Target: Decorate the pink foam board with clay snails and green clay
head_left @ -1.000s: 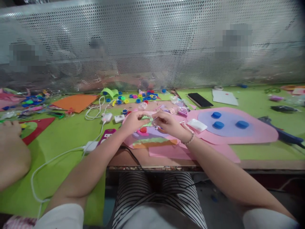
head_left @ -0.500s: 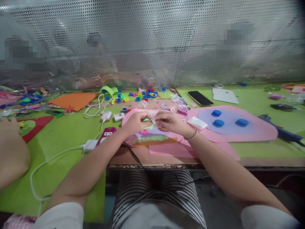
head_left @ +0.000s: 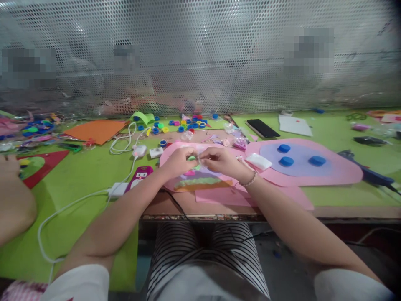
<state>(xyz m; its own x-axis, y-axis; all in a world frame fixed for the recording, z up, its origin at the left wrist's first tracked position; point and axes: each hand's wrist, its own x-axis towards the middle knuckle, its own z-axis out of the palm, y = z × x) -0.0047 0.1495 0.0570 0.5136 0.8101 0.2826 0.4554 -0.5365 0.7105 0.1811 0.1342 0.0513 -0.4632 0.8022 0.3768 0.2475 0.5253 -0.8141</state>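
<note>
My left hand (head_left: 179, 162) and my right hand (head_left: 223, 161) meet fingertip to fingertip above a pink paper sheet. Both are closed in a pinch. Between them is a small, pale, clear-looking bit, too blurred to name. Green and pink pieces show just under my left fingers. Below the hands lies a strip of crinkled pale green paper (head_left: 200, 182) with an orange edge (head_left: 216, 186). To the right, a pink paper shape (head_left: 343, 169) carries a lilac oval (head_left: 300, 156) with blue bottle caps (head_left: 286, 161) on it. A white packet (head_left: 258, 161) lies beside my right hand.
Loose coloured caps (head_left: 194, 124) lie behind the hands. A phone (head_left: 262, 128) and a blue glue gun (head_left: 372, 172) are to the right. A white cable (head_left: 70, 205) and a purple device (head_left: 140, 175) are at left, near another person's arm (head_left: 15, 205). A perforated metal screen (head_left: 200, 54) stands behind.
My fingertips have shifted slightly and stay pinched together over the paper. The other person's arm at left has moved a little further left in view.
</note>
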